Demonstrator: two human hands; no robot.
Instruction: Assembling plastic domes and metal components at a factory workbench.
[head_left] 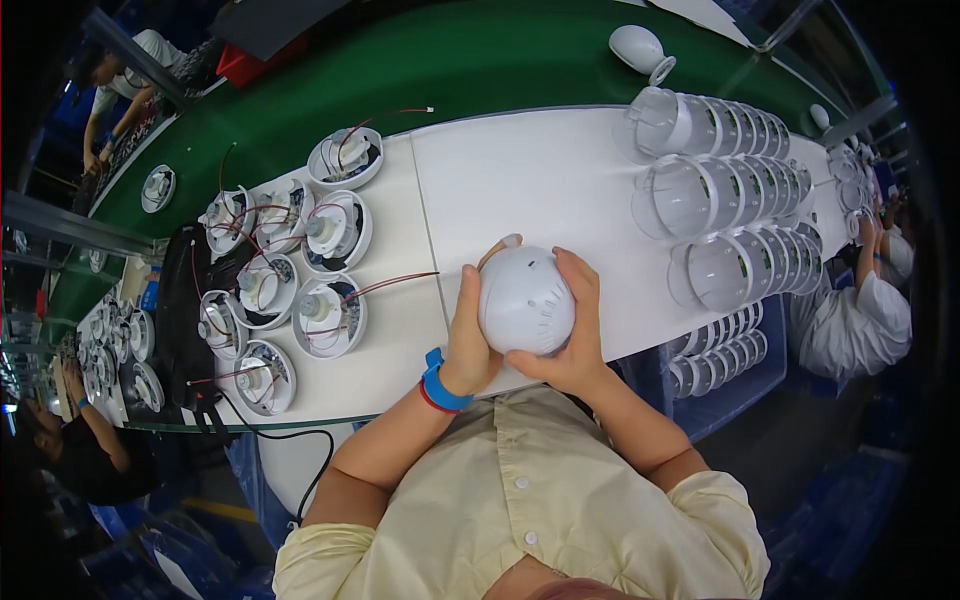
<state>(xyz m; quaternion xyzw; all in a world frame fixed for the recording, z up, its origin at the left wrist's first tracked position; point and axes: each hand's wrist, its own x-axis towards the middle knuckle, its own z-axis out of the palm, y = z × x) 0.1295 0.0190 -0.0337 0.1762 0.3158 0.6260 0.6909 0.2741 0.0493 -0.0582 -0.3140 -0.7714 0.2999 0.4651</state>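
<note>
Between my two hands, above the near edge of the white tabletop, is a round white plastic housing with a row of slots on its side. My left hand wraps its left side, with a blue band on that wrist. Curled round the right side is my right hand, its thumb pressed low on the shell. To the left lie several open white half-shells with motor-like parts and thin wires inside. One pair of red wires reaches toward my left hand.
Three rows of nested clear-and-white cups lie at the right. Below them a blue bin holds more white rings. A finished-looking white unit sits on the green belt. People work at both sides; a black cable hangs at the left edge.
</note>
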